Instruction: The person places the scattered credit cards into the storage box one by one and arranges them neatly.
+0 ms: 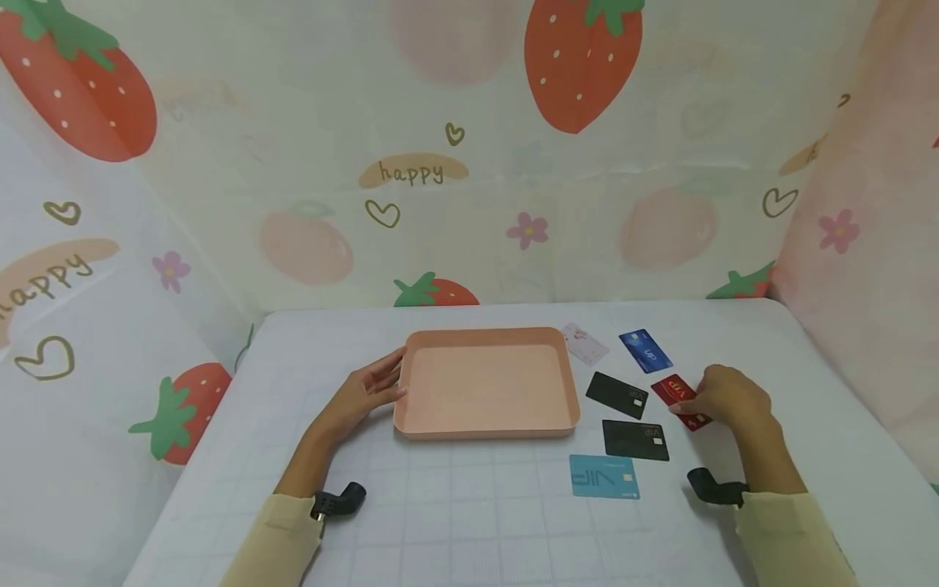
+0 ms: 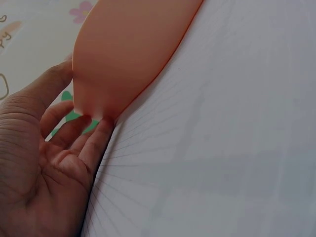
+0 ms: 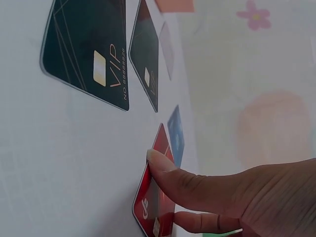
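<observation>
A shallow pink tray [image 1: 487, 383] lies on the table in the middle of the head view. My left hand [image 1: 364, 395] holds its left end, with the thumb at the rim and fingertips [image 2: 104, 127] against the outer wall. Over to the right, my right hand [image 1: 734, 397] pinches a red VIP card [image 1: 672, 389]. The thumb [image 3: 163, 160] lies across the card's face, and the fingers behind the card are partly hidden.
A blue card [image 1: 645, 351], a pale pink card [image 1: 584, 344], a black card [image 1: 616, 395], a second black card [image 1: 635, 440] and a light blue card [image 1: 605, 477] lie right of the tray. A patterned curtain [image 1: 484, 244] hangs behind the table.
</observation>
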`<state>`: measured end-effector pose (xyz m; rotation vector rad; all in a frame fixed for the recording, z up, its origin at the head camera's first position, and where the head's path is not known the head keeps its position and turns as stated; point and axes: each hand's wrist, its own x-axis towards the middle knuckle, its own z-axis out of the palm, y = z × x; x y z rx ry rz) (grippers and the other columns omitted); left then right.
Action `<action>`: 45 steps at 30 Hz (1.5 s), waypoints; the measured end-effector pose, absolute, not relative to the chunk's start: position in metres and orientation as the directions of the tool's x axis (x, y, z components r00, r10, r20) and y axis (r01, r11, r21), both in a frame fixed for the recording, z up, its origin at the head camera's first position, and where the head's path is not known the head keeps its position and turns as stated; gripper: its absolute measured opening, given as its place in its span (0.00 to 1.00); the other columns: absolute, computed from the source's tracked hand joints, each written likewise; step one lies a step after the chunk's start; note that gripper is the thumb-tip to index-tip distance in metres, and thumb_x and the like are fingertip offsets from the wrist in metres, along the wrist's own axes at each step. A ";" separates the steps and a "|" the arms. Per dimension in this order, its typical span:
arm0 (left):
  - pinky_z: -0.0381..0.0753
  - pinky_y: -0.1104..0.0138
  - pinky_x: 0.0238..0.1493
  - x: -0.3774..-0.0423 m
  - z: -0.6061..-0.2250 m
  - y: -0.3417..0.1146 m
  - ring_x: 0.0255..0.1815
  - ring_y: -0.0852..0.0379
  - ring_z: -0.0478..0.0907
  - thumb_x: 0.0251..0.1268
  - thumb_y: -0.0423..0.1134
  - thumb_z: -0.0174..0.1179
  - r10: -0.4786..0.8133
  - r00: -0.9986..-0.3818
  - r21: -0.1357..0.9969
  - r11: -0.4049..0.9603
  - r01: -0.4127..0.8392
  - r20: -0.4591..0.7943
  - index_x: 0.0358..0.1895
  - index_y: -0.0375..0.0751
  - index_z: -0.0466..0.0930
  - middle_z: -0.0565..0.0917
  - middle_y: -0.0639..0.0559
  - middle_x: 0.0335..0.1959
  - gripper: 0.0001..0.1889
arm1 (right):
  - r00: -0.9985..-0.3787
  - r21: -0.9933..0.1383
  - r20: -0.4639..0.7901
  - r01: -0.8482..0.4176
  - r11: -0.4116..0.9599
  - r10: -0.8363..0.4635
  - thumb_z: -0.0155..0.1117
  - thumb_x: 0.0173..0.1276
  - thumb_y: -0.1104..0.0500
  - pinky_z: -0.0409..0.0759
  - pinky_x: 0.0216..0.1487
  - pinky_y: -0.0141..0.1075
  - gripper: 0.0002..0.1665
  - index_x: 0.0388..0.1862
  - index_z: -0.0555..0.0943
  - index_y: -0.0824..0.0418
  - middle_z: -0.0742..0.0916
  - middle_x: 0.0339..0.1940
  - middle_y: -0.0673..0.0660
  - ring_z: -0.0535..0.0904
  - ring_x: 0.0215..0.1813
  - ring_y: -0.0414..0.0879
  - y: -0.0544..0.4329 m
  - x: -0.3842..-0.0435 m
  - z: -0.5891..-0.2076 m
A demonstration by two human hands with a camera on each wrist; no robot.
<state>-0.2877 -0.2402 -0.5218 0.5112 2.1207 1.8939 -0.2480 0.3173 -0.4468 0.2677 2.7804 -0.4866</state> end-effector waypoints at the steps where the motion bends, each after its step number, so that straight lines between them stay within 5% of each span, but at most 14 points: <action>1: 0.72 0.73 0.66 -0.288 -0.521 -0.240 0.80 0.47 0.57 0.69 0.32 0.66 0.419 -0.907 0.992 0.092 0.090 0.043 0.81 0.42 0.56 0.57 0.48 0.81 0.41 | -0.936 -0.305 -0.328 0.235 0.923 0.130 0.80 0.56 0.45 0.76 0.34 0.44 0.39 0.44 0.77 0.78 0.83 0.32 0.66 0.76 0.36 0.57 0.318 -0.248 -0.447; 45: 0.72 0.73 0.65 -0.288 -0.521 -0.239 0.79 0.46 0.58 0.68 0.30 0.66 0.406 -0.913 0.989 0.107 0.099 0.047 0.80 0.41 0.57 0.58 0.46 0.81 0.40 | -0.948 -0.528 -0.306 0.247 0.813 0.090 0.74 0.64 0.59 0.81 0.33 0.39 0.24 0.46 0.74 0.75 0.81 0.39 0.71 0.77 0.38 0.57 0.326 -0.255 -0.453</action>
